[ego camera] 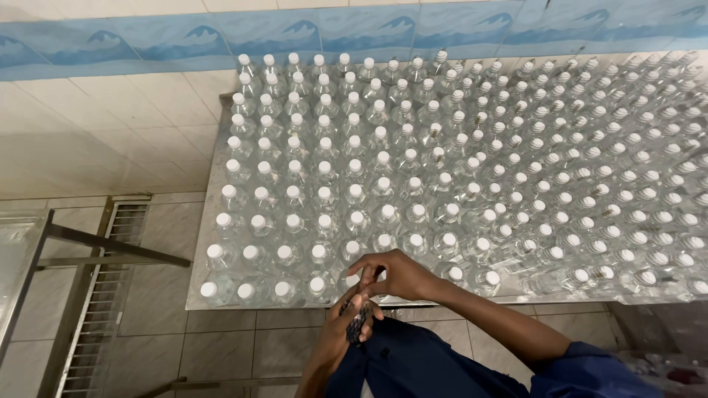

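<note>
A bottling plant or water-packing workroom: a steel table (203,295) is packed with rows of clear capped bottles (442,177), all alike. White tiled walls (96,133) with a blue mountain-pattern border (184,40), a tiled floor (221,346) and a floor drain grate (103,287) suit wet work.

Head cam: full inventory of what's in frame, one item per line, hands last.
Bottles: too many to count, clear plastic with white caps, standing in close rows all over the table.
Table: one, metal, against the tiled wall; only its left and near edges show bare.
Wall band: one, blue strip with a mountain pattern, across the pale tiles.
Floor grate: one, pale metal, along the floor left of the table.
Metal frame: one, grey, far left over the grate.
Small dark object: one, dark, held at the table's near edge; kind cannot be told.
Left hand: gripping the small dark object.
Right hand: blue sleeve, fingers on top of the same object.
</note>
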